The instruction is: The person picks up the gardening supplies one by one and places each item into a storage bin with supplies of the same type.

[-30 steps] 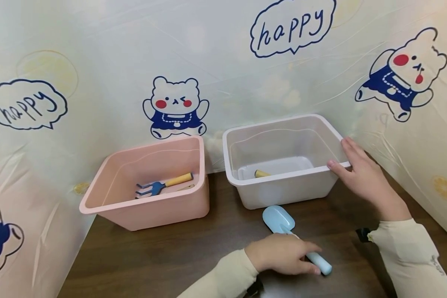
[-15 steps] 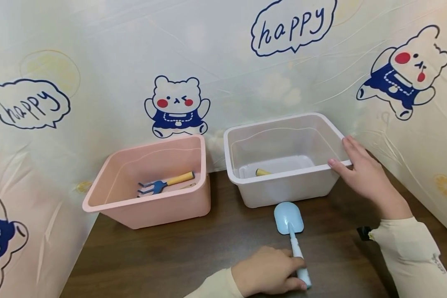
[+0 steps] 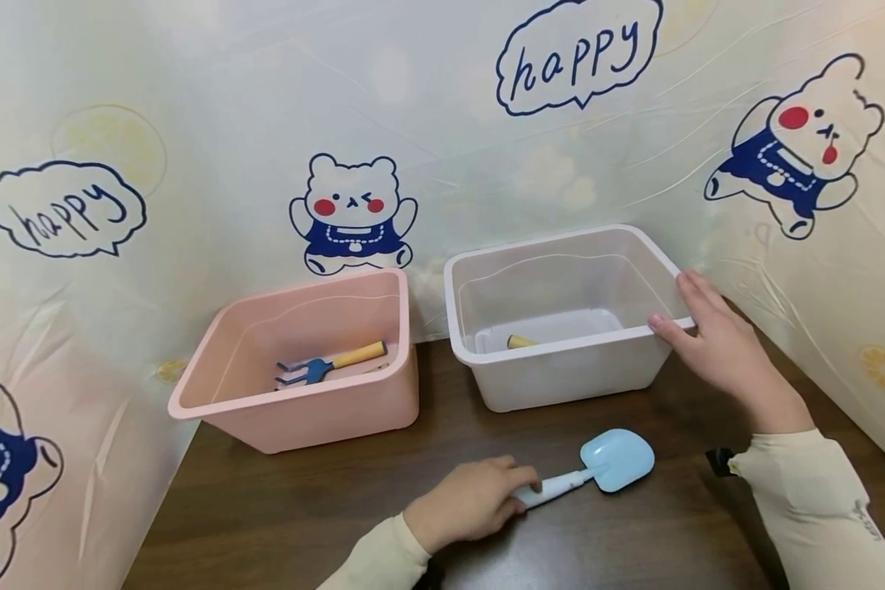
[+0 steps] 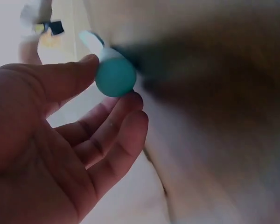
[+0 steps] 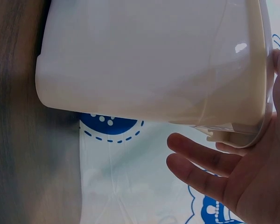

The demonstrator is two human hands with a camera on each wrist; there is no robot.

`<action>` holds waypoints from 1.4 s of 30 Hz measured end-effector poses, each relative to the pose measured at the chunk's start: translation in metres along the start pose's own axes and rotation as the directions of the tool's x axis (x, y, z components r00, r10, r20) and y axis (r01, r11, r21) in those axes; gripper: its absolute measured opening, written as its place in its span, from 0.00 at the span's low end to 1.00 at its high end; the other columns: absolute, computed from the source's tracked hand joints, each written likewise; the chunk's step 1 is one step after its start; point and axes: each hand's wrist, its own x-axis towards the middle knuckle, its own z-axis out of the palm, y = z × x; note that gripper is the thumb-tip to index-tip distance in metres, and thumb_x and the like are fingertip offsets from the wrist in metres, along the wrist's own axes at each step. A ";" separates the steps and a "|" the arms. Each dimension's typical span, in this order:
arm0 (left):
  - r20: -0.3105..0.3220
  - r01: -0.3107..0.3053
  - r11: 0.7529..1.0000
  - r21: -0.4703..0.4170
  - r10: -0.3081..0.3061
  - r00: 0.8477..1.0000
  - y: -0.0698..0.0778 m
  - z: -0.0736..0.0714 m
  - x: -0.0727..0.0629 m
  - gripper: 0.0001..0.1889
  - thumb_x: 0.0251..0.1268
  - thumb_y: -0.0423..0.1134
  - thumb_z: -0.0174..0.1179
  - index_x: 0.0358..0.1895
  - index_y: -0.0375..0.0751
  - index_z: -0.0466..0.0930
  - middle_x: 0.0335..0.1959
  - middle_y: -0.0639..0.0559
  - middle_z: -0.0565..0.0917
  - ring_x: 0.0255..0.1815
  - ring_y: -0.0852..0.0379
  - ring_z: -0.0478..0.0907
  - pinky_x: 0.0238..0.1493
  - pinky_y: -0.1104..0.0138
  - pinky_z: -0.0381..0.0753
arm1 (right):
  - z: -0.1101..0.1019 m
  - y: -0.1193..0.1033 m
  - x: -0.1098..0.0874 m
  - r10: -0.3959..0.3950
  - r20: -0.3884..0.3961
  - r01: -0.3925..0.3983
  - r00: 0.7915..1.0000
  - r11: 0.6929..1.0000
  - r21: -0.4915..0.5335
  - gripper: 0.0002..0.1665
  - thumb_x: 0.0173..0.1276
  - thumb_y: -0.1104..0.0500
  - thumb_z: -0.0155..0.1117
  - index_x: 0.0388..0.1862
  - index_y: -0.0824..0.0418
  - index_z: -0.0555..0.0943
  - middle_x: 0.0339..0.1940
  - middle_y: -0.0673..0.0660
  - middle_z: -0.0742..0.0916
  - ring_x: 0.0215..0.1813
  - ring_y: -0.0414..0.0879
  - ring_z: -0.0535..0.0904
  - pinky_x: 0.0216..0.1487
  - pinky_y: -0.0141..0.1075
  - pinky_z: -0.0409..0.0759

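Note:
My left hand (image 3: 472,501) pinches the handle of a light blue hand trowel (image 3: 618,460) between thumb and fingers, over the table. Its blade points right in the head view. In the left wrist view the teal handle end (image 4: 115,77) faces the camera. My right hand (image 3: 730,356) rests on the right front corner of the white bin (image 3: 560,378), touching its rim. Two of its fingers (image 5: 200,158) stretch out straight beside the bin wall in the right wrist view. Inside the white bin shows a yellow handle (image 3: 520,342); the rest is hidden by the front wall.
A pink bin (image 3: 332,418) stands left of the white one. It holds a blue hand rake (image 3: 317,371) with a yellow handle and another item mostly hidden. Both bins sit on the dark wooden table (image 3: 302,500) before a printed cloth backdrop (image 3: 214,82).
The trowel has turned clockwise, its blade swinging from pointing up-left to pointing right. My left hand has moved left with the handle. The right hand and both bins stay put.

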 end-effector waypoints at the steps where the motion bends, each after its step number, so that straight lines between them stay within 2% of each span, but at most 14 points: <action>1: 0.001 0.018 1.000 -0.010 -0.018 1.000 -0.004 0.000 0.001 0.14 0.68 0.41 0.67 0.55 0.56 0.80 0.41 0.62 0.80 0.33 0.70 0.74 0.32 0.74 0.75 | 0.000 0.000 0.000 0.002 0.002 -0.002 1.000 1.000 0.001 0.54 0.77 0.36 0.53 0.83 0.63 0.41 0.83 0.65 0.45 0.80 0.70 0.41 0.67 0.74 0.45; 7: 0.030 0.152 0.986 -0.060 -0.151 0.988 -0.019 0.001 0.008 0.14 0.73 0.41 0.63 0.59 0.51 0.81 0.45 0.60 0.81 0.40 0.67 0.77 0.40 0.69 0.79 | 0.001 0.000 -0.001 0.008 -0.001 -0.008 1.000 1.000 0.007 0.54 0.76 0.35 0.52 0.83 0.62 0.40 0.83 0.65 0.44 0.80 0.70 0.41 0.66 0.75 0.46; 10: 0.054 0.181 0.980 -0.083 -0.177 0.983 -0.022 0.000 0.010 0.16 0.74 0.42 0.62 0.61 0.48 0.81 0.45 0.59 0.79 0.39 0.67 0.76 0.42 0.69 0.78 | 0.002 -0.001 -0.001 0.007 -0.007 -0.007 1.000 1.000 0.006 0.54 0.77 0.35 0.52 0.84 0.62 0.40 0.83 0.65 0.44 0.79 0.71 0.41 0.65 0.76 0.46; 15: 0.062 0.190 0.972 -0.137 -0.183 0.981 -0.028 0.002 0.012 0.17 0.72 0.41 0.63 0.61 0.46 0.82 0.44 0.59 0.78 0.37 0.67 0.74 0.43 0.71 0.77 | 0.002 -0.002 -0.001 0.013 -0.005 -0.013 1.000 1.000 -0.001 0.54 0.76 0.35 0.52 0.83 0.62 0.40 0.83 0.65 0.44 0.80 0.70 0.41 0.65 0.75 0.46; 23: -0.040 0.219 0.955 -0.201 -0.231 0.972 -0.028 0.009 0.012 0.16 0.73 0.36 0.61 0.60 0.40 0.81 0.47 0.54 0.79 0.43 0.65 0.76 0.48 0.69 0.78 | 0.001 -0.003 0.000 0.014 -0.003 -0.014 1.000 1.000 -0.002 0.54 0.76 0.35 0.52 0.83 0.62 0.40 0.83 0.65 0.44 0.80 0.70 0.41 0.66 0.75 0.45; 32: -0.066 0.236 0.921 -0.311 -0.268 0.961 -0.026 0.007 0.014 0.16 0.71 0.42 0.65 0.57 0.41 0.83 0.44 0.57 0.79 0.42 0.66 0.75 0.46 0.69 0.76 | 0.001 -0.003 -0.002 0.000 -0.015 0.000 1.000 1.000 0.012 0.54 0.77 0.35 0.52 0.83 0.62 0.41 0.83 0.66 0.45 0.79 0.71 0.41 0.65 0.76 0.46; 36: -0.090 0.241 0.916 -0.322 -0.283 0.955 -0.024 0.006 0.014 0.16 0.69 0.44 0.66 0.56 0.42 0.84 0.44 0.57 0.80 0.41 0.65 0.75 0.45 0.69 0.77 | 0.001 -0.003 -0.003 -0.002 -0.018 0.002 1.000 1.000 0.011 0.54 0.77 0.35 0.52 0.83 0.62 0.41 0.83 0.65 0.45 0.79 0.71 0.41 0.65 0.76 0.45; 42: -0.127 0.250 0.926 -0.283 -0.295 0.947 -0.020 0.006 0.013 0.12 0.69 0.43 0.66 0.52 0.45 0.85 0.42 0.58 0.80 0.41 0.64 0.77 0.45 0.67 0.78 | 0.000 -0.003 -0.002 0.004 -0.008 -0.004 1.000 1.000 0.008 0.54 0.77 0.35 0.53 0.83 0.62 0.40 0.83 0.65 0.44 0.79 0.71 0.41 0.66 0.75 0.45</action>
